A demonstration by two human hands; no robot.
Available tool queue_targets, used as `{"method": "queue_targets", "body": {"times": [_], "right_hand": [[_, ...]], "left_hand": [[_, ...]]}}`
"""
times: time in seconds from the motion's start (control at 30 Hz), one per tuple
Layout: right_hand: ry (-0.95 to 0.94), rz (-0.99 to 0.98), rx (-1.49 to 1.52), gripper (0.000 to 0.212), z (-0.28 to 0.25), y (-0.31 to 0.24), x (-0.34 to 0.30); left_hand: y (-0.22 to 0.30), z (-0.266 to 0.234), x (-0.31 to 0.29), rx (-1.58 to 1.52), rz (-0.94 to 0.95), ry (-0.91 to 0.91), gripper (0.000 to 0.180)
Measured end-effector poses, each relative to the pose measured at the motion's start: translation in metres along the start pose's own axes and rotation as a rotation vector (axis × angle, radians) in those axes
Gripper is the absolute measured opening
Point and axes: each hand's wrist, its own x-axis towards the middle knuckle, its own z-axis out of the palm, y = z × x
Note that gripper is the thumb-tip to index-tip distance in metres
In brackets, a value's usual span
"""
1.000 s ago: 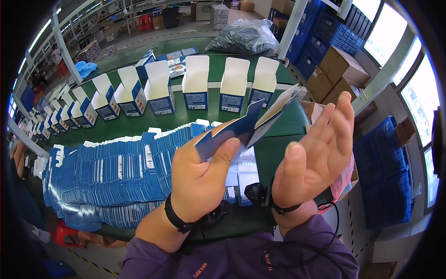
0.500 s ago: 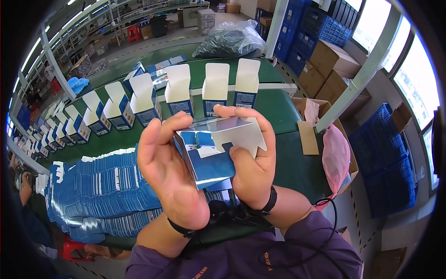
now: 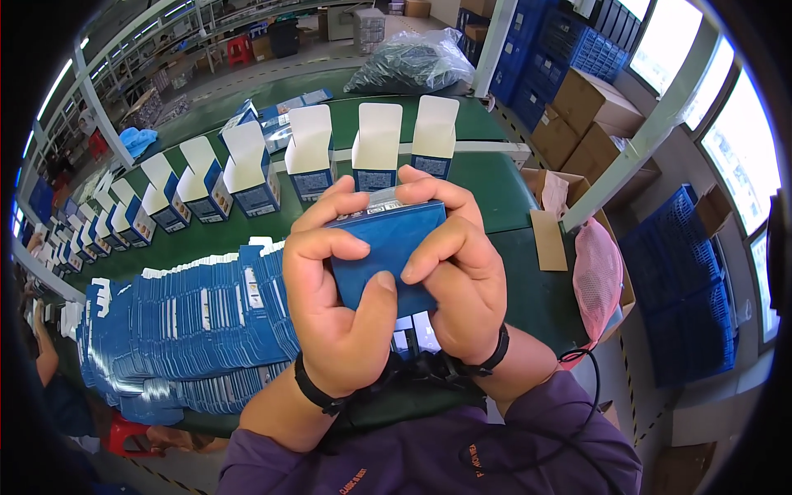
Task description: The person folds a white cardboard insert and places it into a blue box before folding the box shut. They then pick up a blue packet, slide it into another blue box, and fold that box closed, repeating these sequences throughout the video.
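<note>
A small blue carton (image 3: pixel 386 247) is held up in front of me, between both hands. My left hand (image 3: pixel 338 289) grips its left side, with the thumb and a bent finger on the blue face. From the right, my right hand (image 3: pixel 462 280) clasps the carton, fingertips on the same face and on the upper edge. A narrow printed side shows along the top. Whether the far end is folded closed is hidden. Beyond my hands, several blue-and-white cartons (image 3: pixel 309 169) stand upright in a curved row, their tall white flaps raised.
Stacks of flat blue cartons (image 3: pixel 190 330) cover the left of the green table (image 3: pixel 520 280). A clear bag of dark items (image 3: pixel 408 64) lies at the back. On the right are a pink mesh bag (image 3: pixel 597 272), cardboard boxes (image 3: pixel 598 103) and blue crates (image 3: pixel 681 289). A person's arm (image 3: pixel 45 342) shows far left.
The carton has turned from showing its white flap and shiny end to a closed blue face. My left hand's fingers have gone from spread beside it to wrapped round it.
</note>
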Motion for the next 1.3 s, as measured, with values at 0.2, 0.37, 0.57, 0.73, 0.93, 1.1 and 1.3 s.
{"method": "queue_targets", "body": {"times": [0.2,0.37,0.57,0.73,0.93,1.1,1.3], "right_hand": [[0.099,0.007,-0.079,0.028,0.009,-0.003,-0.002],[0.19,0.218,0.369,0.048,-0.008,-0.018,0.017],[-0.139,0.298,0.065,0.051,-0.081,-0.026,0.027],[0.016,0.126,-0.275,0.031,-0.079,-0.011,0.023],[0.096,0.588,-0.394,0.023,-0.076,0.01,0.022],[0.149,0.688,-0.245,0.02,-0.038,0.019,0.003],[0.307,0.663,0.058,0.014,-0.069,0.022,0.013]], "left_hand": [[-0.007,-0.006,-0.001,0.153,0.032,-0.032,0.042],[0.025,-0.003,0.023,0.351,0.022,-0.227,0.048],[0.022,-0.02,0.018,-0.437,-0.474,0.089,0.05],[0.009,-0.008,0.022,-0.77,-0.784,0.218,0.048],[-0.002,0.002,0.001,-0.443,-0.739,0.026,0.055],[0.011,0.004,0.004,-0.018,-0.478,-0.487,0.068],[0.023,0.024,0.002,0.366,-0.166,-0.709,0.083]]}}
